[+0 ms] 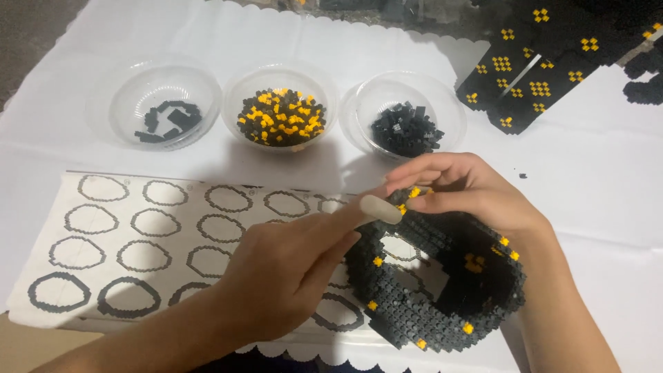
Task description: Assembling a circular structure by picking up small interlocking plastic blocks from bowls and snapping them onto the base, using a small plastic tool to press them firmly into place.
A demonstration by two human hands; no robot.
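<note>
A ring-shaped build of small black bricks with yellow studs (428, 304) lies on the white table cover (601, 173) at the lower right. My right hand (476, 193) curls over its far rim, fingertips pinching a spot with yellow bricks. My left hand (290, 269) reaches in from the lower left, its long-nailed index finger pressing against the same rim spot. Neither hand lifts the build off the surface.
Three clear bowls stand in a row behind: one with few black pieces (162, 103), one with black and yellow pieces (280, 114), one with black pieces (404, 124). A printed sheet of ring outlines (131, 235) lies left. A larger black and yellow brick structure (539, 62) sits top right.
</note>
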